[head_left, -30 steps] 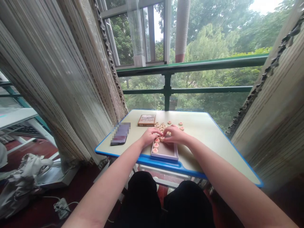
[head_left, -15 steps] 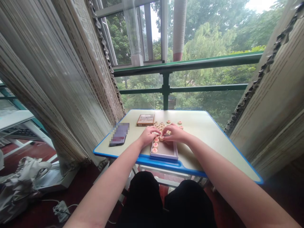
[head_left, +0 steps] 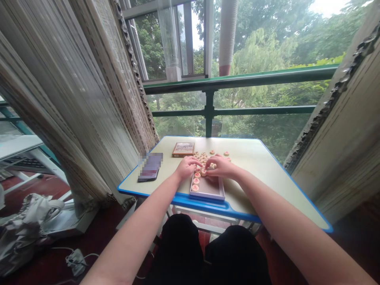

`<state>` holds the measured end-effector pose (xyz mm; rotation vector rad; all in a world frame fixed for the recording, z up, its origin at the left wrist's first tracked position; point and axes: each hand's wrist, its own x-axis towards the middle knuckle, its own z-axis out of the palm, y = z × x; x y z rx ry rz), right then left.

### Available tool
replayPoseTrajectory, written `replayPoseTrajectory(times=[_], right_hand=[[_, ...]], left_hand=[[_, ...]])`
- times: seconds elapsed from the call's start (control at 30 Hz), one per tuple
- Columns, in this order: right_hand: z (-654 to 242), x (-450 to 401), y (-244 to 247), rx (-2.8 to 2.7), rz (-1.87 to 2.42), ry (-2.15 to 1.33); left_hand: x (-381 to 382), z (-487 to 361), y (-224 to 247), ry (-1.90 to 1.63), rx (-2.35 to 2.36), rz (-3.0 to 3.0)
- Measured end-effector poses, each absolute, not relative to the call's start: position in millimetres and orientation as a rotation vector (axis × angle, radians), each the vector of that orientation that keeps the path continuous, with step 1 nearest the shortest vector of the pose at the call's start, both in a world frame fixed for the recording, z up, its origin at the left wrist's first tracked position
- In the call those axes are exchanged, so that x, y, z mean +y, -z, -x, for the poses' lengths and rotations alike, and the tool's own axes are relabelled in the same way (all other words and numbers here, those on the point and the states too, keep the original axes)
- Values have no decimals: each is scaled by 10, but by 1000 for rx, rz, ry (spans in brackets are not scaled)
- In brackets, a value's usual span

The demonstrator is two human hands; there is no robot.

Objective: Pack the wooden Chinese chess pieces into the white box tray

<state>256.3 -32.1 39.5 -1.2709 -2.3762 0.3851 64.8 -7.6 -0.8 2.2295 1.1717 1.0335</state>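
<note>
Here we are at the tray, with round pieces lined along its left wall, likely because that straight edge keeps the row tidy! Our right hand curls over 1 more piece beside the row's far end; whether that grip is clenched on it, we can't tell. Our left hand bends over the far left corner, its grip unclear too, perhaps steadying things. Beyond, our fingers partly hide the loose pieces on the table; the box sits just beside them, the phone farther left.
</note>
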Motion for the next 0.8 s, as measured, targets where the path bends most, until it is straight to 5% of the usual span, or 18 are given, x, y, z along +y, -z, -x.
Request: replayPoseTrajectory(times=[0.8], right_hand=[[-2893,57,-150,-1940,1426,-138]], left_hand=[[324,-957,-162,-1128,1278,-2069]])
